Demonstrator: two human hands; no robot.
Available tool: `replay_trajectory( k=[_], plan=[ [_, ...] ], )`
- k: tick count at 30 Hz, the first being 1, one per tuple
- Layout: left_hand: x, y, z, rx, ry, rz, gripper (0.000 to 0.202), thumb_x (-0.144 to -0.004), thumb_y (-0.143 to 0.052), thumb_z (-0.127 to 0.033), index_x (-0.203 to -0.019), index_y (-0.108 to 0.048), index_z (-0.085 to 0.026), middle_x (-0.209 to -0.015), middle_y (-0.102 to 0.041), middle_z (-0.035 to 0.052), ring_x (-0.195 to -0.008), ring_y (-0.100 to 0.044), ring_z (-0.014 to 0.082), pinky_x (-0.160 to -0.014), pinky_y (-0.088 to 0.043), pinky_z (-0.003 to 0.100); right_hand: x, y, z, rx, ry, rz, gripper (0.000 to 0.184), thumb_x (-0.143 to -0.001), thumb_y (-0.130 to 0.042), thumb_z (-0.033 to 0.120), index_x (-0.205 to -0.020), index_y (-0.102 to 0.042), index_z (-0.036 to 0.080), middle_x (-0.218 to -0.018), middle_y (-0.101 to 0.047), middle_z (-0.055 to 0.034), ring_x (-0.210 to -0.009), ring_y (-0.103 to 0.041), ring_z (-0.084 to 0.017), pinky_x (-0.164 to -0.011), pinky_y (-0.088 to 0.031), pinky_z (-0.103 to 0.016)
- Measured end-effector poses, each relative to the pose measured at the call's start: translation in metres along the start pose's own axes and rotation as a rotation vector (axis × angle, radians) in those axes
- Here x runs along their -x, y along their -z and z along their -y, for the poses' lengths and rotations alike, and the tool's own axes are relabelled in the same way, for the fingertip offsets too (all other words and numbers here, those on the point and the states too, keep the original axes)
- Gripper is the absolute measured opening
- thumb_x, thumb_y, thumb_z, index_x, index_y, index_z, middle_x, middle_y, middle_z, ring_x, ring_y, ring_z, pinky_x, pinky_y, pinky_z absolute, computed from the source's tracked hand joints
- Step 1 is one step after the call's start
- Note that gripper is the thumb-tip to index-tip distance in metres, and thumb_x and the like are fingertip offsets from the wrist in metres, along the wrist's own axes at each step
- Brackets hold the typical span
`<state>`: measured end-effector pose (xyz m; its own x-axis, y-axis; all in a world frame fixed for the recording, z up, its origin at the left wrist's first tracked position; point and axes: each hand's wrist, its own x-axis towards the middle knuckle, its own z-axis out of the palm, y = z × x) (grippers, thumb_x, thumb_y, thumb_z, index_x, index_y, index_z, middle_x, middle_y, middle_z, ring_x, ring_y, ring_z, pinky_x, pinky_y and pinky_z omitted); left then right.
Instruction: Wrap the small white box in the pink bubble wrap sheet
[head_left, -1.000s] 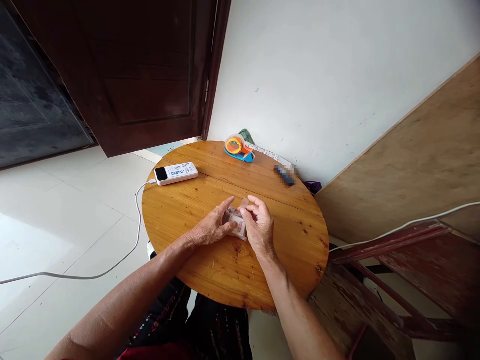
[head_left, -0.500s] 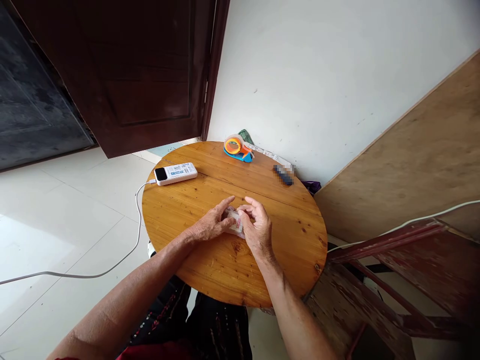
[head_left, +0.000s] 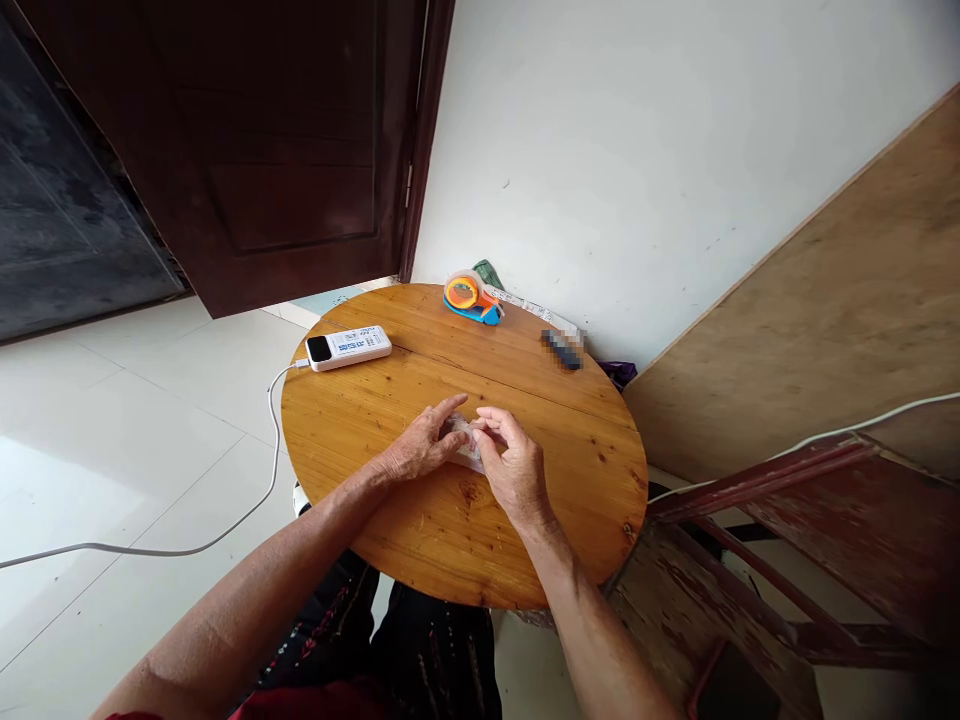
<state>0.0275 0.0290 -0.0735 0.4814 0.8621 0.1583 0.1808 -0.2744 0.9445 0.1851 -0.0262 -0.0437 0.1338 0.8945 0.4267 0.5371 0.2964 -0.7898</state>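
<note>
On the middle of a round wooden table (head_left: 375, 400), both my hands meet over a small pale packet (head_left: 466, 451) with reddish print. My left hand (head_left: 420, 450) presses on its left side, fingers curled over it and forefinger stretched forward. My right hand (head_left: 514, 465) pinches its right end with thumb and fingers bent. Most of the packet is hidden under the fingers.
A white power bank (head_left: 349, 348) with a white cable (head_left: 187, 545) lies at the table's left rim. An orange and blue tape dispenser (head_left: 471, 298) sits at the far rim, a small dark object (head_left: 562, 349) to its right. A dark door stands behind; wooden boards and red frames stand right.
The packet has become more covered by my fingers, and my right hand has closed further over its right end. Both hands stay in the same spot.
</note>
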Motion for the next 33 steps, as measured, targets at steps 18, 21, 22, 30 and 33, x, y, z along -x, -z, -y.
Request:
replay_trajectory(
  k=[18,21,22,30,33],
  plan=[
    [0.001,0.003,-0.006,0.125,0.051,0.022,0.054,-0.09,-0.053,-0.034,-0.141,-0.051,-0.017,-0.124,-0.061,0.0092,-0.11,-0.057,0.0212,-0.104,-0.043,0.037,0.039,0.007,0.005,0.56,0.439,0.078,0.048,-0.093,-0.044,0.009,-0.138,-0.051,0.024,-0.131,-0.066,-0.0099,-0.132,-0.053,-0.025,-0.107,-0.041,-0.046],
    [0.001,0.003,-0.006,0.148,0.03,0.02,0.049,-0.09,-0.055,-0.035,-0.135,-0.055,-0.016,-0.117,-0.062,0.0089,-0.105,-0.057,0.0209,-0.099,-0.045,0.036,0.041,0.005,0.005,0.631,0.472,0.068,0.05,-0.093,-0.043,0.008,-0.141,-0.046,0.021,-0.133,-0.064,-0.0125,-0.133,-0.051,-0.026,-0.107,-0.04,-0.047],
    [0.002,0.003,-0.007,0.153,0.034,0.028,0.05,-0.089,-0.057,-0.037,-0.134,-0.056,-0.016,-0.113,-0.062,0.0082,-0.102,-0.057,0.021,-0.097,-0.045,0.036,0.042,0.004,0.005,0.637,0.469,0.063,0.051,-0.092,-0.043,0.007,-0.142,-0.044,0.02,-0.134,-0.062,-0.0137,-0.133,-0.051,-0.026,-0.107,-0.041,-0.047],
    [0.001,0.002,-0.007,0.097,0.002,0.032,0.064,-0.083,-0.067,-0.033,-0.143,-0.05,-0.018,-0.101,-0.062,0.0052,-0.091,-0.056,0.0185,-0.092,-0.047,0.035,0.036,0.008,0.0,0.463,0.34,0.036,0.055,-0.087,-0.042,0.006,-0.139,-0.045,0.02,-0.129,-0.066,-0.0114,-0.128,-0.056,-0.026,-0.106,-0.044,-0.047],
    [0.0,0.0,-0.003,0.084,-0.03,0.022,0.063,-0.083,-0.066,-0.031,-0.143,-0.05,-0.019,-0.109,-0.062,0.0063,-0.092,-0.056,0.0185,-0.093,-0.047,0.035,0.03,0.013,-0.001,0.395,0.31,-0.017,0.053,-0.086,-0.046,0.01,-0.138,-0.046,0.021,-0.123,-0.069,-0.0094,-0.126,-0.057,-0.026,-0.107,-0.043,-0.048]
  ],
)
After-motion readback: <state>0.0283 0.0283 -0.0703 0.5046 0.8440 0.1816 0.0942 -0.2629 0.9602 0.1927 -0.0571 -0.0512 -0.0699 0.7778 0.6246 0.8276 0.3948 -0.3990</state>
